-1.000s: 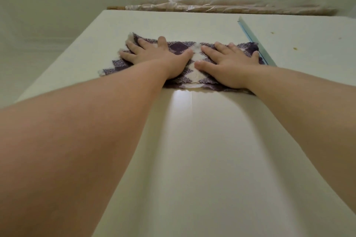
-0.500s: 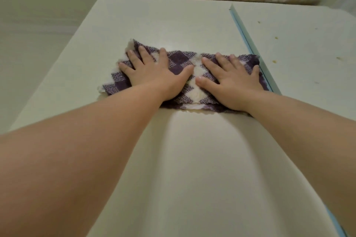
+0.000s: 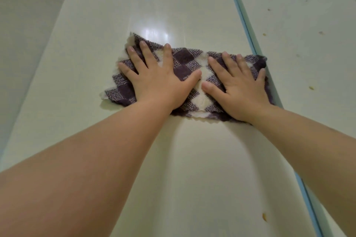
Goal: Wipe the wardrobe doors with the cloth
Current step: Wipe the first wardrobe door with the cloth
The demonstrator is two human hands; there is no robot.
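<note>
Both palms flat, fingers spread, pressing and not clenching: left hand [image 3: 156, 81] and right hand [image 3: 238, 88] side by side on the cloth [image 3: 189, 67]. Fluffy weave, purple and cream checks, spread wide on the glossy white door [image 3: 173, 159]. Right edge touching the blue strip [image 3: 248, 31]. Yellowish specks [image 3: 264, 217] on the neighbouring door [image 3: 308, 44].

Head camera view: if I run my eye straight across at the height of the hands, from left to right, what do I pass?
Wall → left wardrobe door → left edge of the checked cloth → left hand → right hand → blue strip between the doors → right wardrobe door, dotted with small yellowish specks.
</note>
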